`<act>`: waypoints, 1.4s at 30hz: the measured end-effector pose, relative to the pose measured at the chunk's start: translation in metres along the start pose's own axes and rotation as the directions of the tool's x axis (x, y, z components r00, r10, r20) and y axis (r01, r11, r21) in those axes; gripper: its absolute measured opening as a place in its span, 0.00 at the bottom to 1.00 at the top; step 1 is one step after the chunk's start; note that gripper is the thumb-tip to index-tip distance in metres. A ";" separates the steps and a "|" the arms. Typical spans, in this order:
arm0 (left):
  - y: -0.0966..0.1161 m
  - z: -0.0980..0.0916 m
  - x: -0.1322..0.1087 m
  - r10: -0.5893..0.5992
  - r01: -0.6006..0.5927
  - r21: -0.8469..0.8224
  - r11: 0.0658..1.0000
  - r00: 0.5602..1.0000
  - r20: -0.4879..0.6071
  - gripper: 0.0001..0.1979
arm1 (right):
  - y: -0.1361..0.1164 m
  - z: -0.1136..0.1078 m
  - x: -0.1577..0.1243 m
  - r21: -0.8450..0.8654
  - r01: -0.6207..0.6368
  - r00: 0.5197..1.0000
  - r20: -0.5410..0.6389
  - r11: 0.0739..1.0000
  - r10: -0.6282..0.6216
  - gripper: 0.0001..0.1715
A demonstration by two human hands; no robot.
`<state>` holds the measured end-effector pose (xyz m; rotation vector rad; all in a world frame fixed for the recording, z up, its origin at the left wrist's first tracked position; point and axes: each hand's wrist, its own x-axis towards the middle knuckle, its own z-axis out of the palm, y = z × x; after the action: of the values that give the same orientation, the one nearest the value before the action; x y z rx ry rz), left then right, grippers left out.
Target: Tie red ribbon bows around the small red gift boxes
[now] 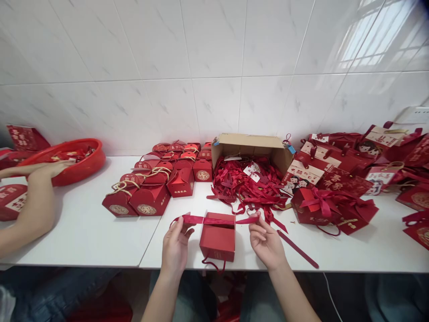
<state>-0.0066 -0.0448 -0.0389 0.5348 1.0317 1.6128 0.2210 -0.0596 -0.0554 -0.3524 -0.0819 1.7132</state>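
Observation:
A small red gift box (217, 239) stands at the front edge of the white table (100, 232), straight before me. A red ribbon (214, 219) lies stretched across its top. My left hand (174, 246) pinches the ribbon's left end, and my right hand (266, 241) pinches its right end. Both hands rest just beside the box, one on each side. A loose ribbon tail hangs under the box's front.
A cardboard box (251, 147) spills a heap of red ribbons (248, 183) behind. Finished red boxes (157, 183) stand back left, flat and bowed boxes (338, 188) right. Another person's arm (33, 201) reaches toward a red bowl (72, 158) at far left. A ribbon strip (298, 250) lies right.

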 end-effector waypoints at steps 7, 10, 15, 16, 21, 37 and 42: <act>0.005 -0.006 0.001 -0.081 0.084 0.036 0.996 0.993 -0.089 0.12 | -0.003 0.001 -0.005 -0.235 0.206 0.978 0.011 0.950 -0.209 0.02; 0.003 -0.009 0.004 -0.111 0.120 0.054 0.991 0.983 -0.147 0.09 | 0.002 -0.004 0.000 -0.297 0.291 0.946 -0.055 0.909 -0.321 0.10; -0.004 -0.010 0.007 -0.232 0.237 -0.004 0.972 0.950 -0.208 0.03 | 0.008 -0.025 0.009 -0.409 0.284 0.917 -0.149 0.867 -0.370 0.10; -0.005 -0.010 0.007 -0.256 0.257 -0.022 0.966 0.943 -0.211 0.04 | 0.009 -0.030 0.010 -0.410 0.276 0.918 -0.156 0.869 -0.365 0.11; -0.013 -0.014 0.008 -0.289 0.283 -0.055 0.957 0.938 -0.194 0.06 | 0.008 -0.046 0.010 -0.422 0.275 0.908 -0.182 0.864 -0.378 0.10; 0.069 0.032 0.006 0.538 -0.523 0.278 0.806 0.843 0.027 0.12 | -0.039 0.027 0.000 -0.667 0.650 0.570 0.111 0.364 -0.814 0.13; 0.076 0.051 0.001 0.559 -0.563 0.321 0.762 0.821 0.113 0.13 | -0.042 0.059 0.003 -0.717 0.668 0.558 0.304 0.200 -0.772 0.12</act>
<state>-0.0083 -0.0286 0.0511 1.1825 1.2260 1.9522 0.2436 -0.0408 0.0106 -0.9125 -0.8245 0.5540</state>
